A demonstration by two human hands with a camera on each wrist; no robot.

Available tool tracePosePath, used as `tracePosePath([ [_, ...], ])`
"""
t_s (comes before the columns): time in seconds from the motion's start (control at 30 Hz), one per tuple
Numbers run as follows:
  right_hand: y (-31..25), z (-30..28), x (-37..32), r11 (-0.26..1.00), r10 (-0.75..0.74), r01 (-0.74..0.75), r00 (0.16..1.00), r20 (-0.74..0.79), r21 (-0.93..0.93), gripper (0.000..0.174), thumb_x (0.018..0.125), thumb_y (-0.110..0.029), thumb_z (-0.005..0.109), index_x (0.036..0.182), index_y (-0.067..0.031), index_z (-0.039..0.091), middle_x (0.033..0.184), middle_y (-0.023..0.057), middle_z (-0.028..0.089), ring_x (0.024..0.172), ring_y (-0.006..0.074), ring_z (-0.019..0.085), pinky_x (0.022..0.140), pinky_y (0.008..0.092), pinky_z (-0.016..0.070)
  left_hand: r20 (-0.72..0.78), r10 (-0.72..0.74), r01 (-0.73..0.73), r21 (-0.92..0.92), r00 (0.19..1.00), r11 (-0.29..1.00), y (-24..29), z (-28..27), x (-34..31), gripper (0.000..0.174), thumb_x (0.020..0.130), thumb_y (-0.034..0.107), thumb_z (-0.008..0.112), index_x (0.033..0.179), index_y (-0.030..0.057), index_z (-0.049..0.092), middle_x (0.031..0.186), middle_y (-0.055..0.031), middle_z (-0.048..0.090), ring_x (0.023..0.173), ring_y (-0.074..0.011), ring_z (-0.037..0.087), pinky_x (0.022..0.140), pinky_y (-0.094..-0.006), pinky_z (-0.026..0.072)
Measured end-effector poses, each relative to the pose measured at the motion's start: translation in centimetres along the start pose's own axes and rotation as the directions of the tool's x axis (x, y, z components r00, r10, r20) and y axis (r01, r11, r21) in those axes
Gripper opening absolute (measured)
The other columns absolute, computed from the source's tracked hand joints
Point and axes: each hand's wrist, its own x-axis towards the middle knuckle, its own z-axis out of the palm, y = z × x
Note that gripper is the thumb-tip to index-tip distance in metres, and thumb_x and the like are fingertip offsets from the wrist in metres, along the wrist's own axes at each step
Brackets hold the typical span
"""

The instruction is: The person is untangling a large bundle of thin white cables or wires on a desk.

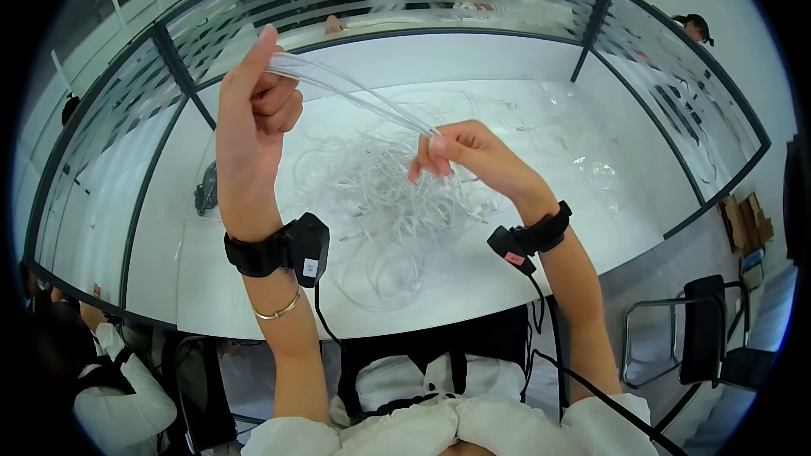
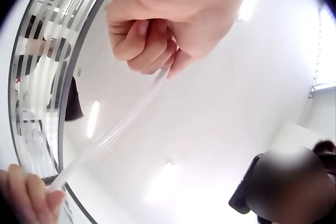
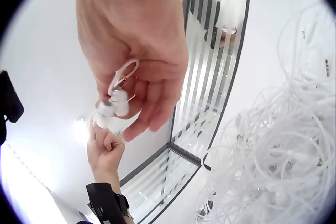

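A bundle of white earphone cable [image 1: 397, 114] runs stretched between my two raised hands, above the table. My left hand [image 1: 258, 110] is the higher one and grips the cable's far end with curled fingers. The right hand [image 1: 477, 156], lower and nearer the middle, pinches the other end between thumb and index finger. In the right wrist view, white earbuds [image 3: 119, 100] and a small cable loop with a metal plug show at that hand's fingers. Below lies a tangled pile of white earphones [image 1: 397, 194].
The white table [image 1: 253, 304] has glass partitions [image 1: 389, 0] with frosted stripes at the back and sides. Clear plastic bags [image 1: 596, 173] lie at the right, a dark bundle [image 1: 206, 190] at the left. A chair [image 1: 701, 329] stands to the right; other people sit beyond the partitions.
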Motion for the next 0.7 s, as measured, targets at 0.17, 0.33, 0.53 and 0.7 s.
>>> tracePosePath([
  [0.17,0.7,0.5,-0.6,0.988,0.108,-0.101,0.993,-0.057,0.117,0.047,0.103,-0.037,0.037,0.062,-0.0116,0.038,0.062,0.0001,0.039,0.065,0.0122,0.049,0.061,0.0277,0.0397,0.104,0.002,-0.007,0.044,0.995,0.999,-0.2,-1.4,0.5,0.052,0.094,0.026,0.058,0.058,0.0167,0.022,0.053,0.0074,0.015,0.046,-0.0056,0.012,0.046,-0.0277,0.0092],
  [0.33,1.2,0.5,-0.9,0.952,0.122,-0.044,0.963,-0.242,0.303,0.043,0.103,-0.036,0.036,0.066,-0.0124,0.040,0.068,0.0022,0.046,0.067,0.0151,0.050,0.064,0.0296,0.0459,0.151,-0.109,0.087,0.147,0.983,0.985,-1.4,-1.5,1.3,0.052,0.094,0.028,0.058,0.059,0.0169,0.021,0.055,0.0083,0.017,0.047,-0.0048,0.013,0.046,-0.0266,0.0089],
  [0.53,-0.3,-2.0,-1.6,0.877,0.207,-0.060,0.942,-0.263,0.476,0.036,0.102,-0.039,0.042,0.076,-0.0141,0.039,0.061,-0.0075,0.032,0.052,0.0040,0.031,0.049,0.0213,0.0326,0.199,-0.268,0.231,0.192,0.943,0.954,-2.7,-1.5,2.1,0.050,0.095,0.031,0.056,0.060,0.0173,0.023,0.056,0.0086,0.017,0.047,-0.0041,0.013,0.046,-0.0260,0.0085],
  [0.7,-0.8,-4.4,-2.2,0.819,0.151,0.050,0.942,-0.298,0.572,0.036,0.103,-0.037,0.040,0.075,-0.0140,0.038,0.060,-0.0079,0.029,0.050,0.0032,0.023,0.046,0.0200,0.0201,0.353,-0.386,0.323,0.223,0.852,0.920,-5.5,-2.3,2.8,0.046,0.096,0.029,0.055,0.061,0.0170,0.028,0.056,0.0092,0.022,0.047,-0.0031,0.018,0.044,-0.0247,0.0113],
])
